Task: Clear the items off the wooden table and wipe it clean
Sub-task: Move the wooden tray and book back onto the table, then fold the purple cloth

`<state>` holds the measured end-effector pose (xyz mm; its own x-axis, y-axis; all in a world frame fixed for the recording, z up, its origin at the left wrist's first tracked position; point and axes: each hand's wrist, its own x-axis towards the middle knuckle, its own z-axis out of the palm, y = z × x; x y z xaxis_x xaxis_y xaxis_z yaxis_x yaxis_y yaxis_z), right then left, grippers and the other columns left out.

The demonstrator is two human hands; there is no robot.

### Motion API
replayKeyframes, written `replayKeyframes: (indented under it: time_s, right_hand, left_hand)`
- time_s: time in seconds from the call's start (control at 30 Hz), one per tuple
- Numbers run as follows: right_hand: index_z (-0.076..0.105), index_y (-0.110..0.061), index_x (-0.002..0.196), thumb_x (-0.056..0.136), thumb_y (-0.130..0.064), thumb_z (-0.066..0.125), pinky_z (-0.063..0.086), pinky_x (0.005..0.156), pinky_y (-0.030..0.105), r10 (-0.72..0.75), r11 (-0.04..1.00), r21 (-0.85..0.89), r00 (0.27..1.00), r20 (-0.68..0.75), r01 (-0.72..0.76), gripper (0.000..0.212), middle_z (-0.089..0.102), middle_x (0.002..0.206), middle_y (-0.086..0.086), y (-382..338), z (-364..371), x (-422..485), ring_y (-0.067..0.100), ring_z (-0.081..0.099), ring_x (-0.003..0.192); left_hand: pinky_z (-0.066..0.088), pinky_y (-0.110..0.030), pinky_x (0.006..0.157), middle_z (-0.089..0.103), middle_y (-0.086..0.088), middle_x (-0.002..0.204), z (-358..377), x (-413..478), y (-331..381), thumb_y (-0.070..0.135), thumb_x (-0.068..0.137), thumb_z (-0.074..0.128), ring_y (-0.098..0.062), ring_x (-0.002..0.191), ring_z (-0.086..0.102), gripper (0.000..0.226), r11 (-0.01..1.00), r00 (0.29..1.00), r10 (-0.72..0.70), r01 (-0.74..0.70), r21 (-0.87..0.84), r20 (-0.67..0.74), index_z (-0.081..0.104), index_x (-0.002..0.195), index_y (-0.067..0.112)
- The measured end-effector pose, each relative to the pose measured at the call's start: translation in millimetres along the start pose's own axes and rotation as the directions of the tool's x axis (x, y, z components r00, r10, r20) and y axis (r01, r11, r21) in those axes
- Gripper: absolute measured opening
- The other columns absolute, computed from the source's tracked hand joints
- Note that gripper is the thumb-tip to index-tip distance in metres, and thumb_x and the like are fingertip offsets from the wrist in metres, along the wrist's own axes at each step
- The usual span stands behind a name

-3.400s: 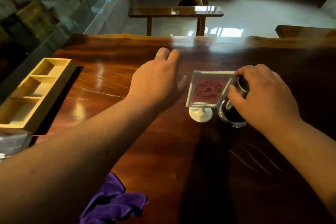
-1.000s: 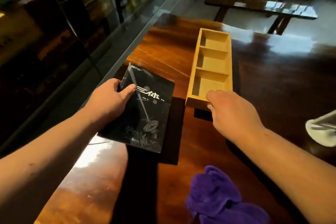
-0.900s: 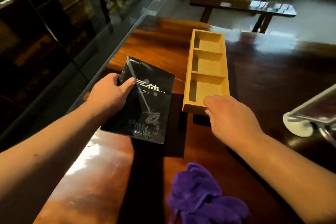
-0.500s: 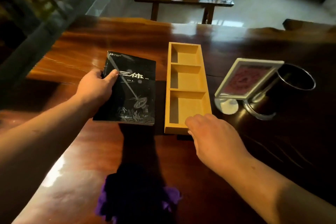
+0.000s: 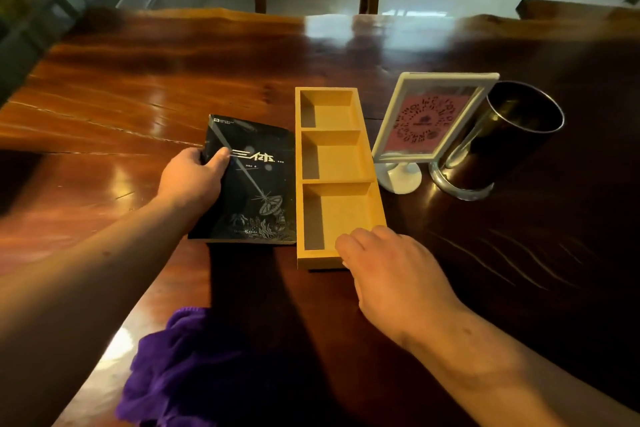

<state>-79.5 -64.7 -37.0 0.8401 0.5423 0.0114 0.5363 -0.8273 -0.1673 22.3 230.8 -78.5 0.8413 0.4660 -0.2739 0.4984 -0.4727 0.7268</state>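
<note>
In the head view, the left hand [image 5: 192,180] gripped a glossy black book [image 5: 254,184] at frame centre; the right hand [image 5: 388,267] clasped the near end of a pale three-compartment wooden tray [image 5: 334,255]. A white-framed sign [image 5: 433,118] and shiny metal cup [image 5: 502,146] stood right; a fuzzy purple cloth [image 5: 180,371] lay lower left on the polished reddish desk [image 5: 138,87].

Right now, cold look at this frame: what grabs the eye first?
The pale wooden three-compartment tray at centre, bright against the dark table, all compartments empty, with the right hand at its near end. Flush on its left lies a black book, its left edge gripped by the left hand. To the tray's right stand a white-framed sign and a metal cup; a purple cloth sits crumpled at the near edge.
</note>
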Motion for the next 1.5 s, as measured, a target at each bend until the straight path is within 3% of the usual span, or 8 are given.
replayKeyframes:
  time_s: [0.13,0.33,0.43,0.53,0.63,0.8,1.2,1.5]
  right_hand:
    - [0.056,-0.026,0.096,0.078,-0.012,0.079,0.034,0.060,0.029,0.029,1.000,-0.008,0.999,0.025,-0.029,0.032,0.058,0.082,-0.008,2.4,7.1,-0.8,0.014,0.049,0.072]
    - [0.058,-0.025,0.096,0.086,-0.014,0.074,0.034,0.058,0.032,0.020,0.999,-0.040,0.998,0.060,-0.018,0.021,0.059,0.083,-0.006,2.0,10.6,2.0,0.017,0.052,0.072]
    - [0.058,-0.028,0.104,0.096,-0.030,0.058,0.042,0.063,0.034,0.015,0.999,-0.032,0.998,0.063,-0.013,0.008,0.060,0.091,-0.008,-0.5,3.8,3.5,0.017,0.053,0.081]
    - [0.061,-0.030,0.114,0.096,-0.047,0.049,0.048,0.083,0.041,0.063,0.997,-0.038,0.998,0.010,-0.063,0.028,0.062,0.099,-0.010,-6.6,-6.9,5.1,0.017,0.054,0.093]
    - [0.062,-0.028,0.121,0.093,-0.051,0.054,0.045,0.092,0.045,0.099,0.995,0.000,0.992,-0.076,-0.099,0.037,0.061,0.110,-0.007,-17.7,-19.1,8.3,0.019,0.052,0.107]
    - [0.062,-0.025,0.119,0.091,-0.047,0.059,0.048,0.088,0.045,0.088,0.988,0.137,0.987,-0.137,-0.069,0.036,0.061,0.111,-0.002,-49.7,-27.6,8.3,0.023,0.052,0.107]
    - [0.060,-0.030,0.117,0.088,-0.059,0.057,0.047,0.068,0.034,-0.121,0.982,0.144,0.992,-0.021,0.123,0.040,0.057,0.100,-0.006,-138.8,33.4,-28.0,0.016,0.052,0.092]
    - [0.059,-0.028,0.115,0.088,-0.055,0.057,0.045,0.063,0.035,-0.160,0.978,0.147,0.984,0.081,0.147,0.038,0.053,0.096,-0.005,-151.2,55.3,-43.3,0.018,0.052,0.089]
  left_hand:
    - [0.057,-0.047,0.080,0.070,-0.009,0.092,5.0,0.8,-5.9,0.063,0.095,0.055,-0.036,0.089,0.067,0.050,0.994,1.000,0.005,-0.003,0.113,-0.020,0.066,0.099,0.014]
    - [0.056,-0.044,0.081,0.070,-0.005,0.105,3.4,-5.0,-0.1,0.067,0.083,0.063,-0.033,0.096,0.066,0.059,0.944,0.999,0.016,-0.026,0.328,0.033,0.066,0.119,0.020]
    - [0.057,-0.047,0.084,0.065,-0.008,0.120,-5.5,-14.6,3.9,0.065,0.080,0.066,-0.034,0.103,0.065,0.065,0.889,0.996,0.068,-0.087,0.450,0.057,0.060,0.130,0.024]
    - [0.055,-0.049,0.090,0.057,-0.009,0.133,-18.8,-31.7,1.4,0.059,0.082,0.069,-0.033,0.114,0.060,0.071,0.843,0.983,0.166,-0.182,0.505,0.078,0.050,0.143,0.026]
    - [0.051,-0.040,0.080,0.058,-0.006,0.131,-34.6,-60.2,-4.0,0.058,0.086,0.068,-0.028,0.111,0.061,0.064,0.774,0.940,0.306,-0.337,0.535,0.149,0.052,0.139,0.027]
    - [0.053,-0.039,0.078,0.061,-0.001,0.122,-61.0,-119.7,-25.8,0.061,0.085,0.064,-0.023,0.102,0.063,0.052,0.673,0.870,0.410,-0.492,0.552,0.275,0.060,0.127,0.031]
    - [0.045,-0.036,0.076,0.062,-0.004,0.115,-78.5,-208.3,-105.6,0.066,0.080,0.058,-0.028,0.104,0.059,0.058,0.621,0.843,0.443,-0.534,0.574,0.304,0.063,0.123,0.028]
    - [0.045,-0.047,0.090,0.063,-0.009,0.120,-72.5,-228.4,-120.4,0.033,0.095,0.061,-0.035,0.108,0.054,0.020,0.626,0.815,0.532,-0.561,0.541,0.229,0.069,0.108,0.020]
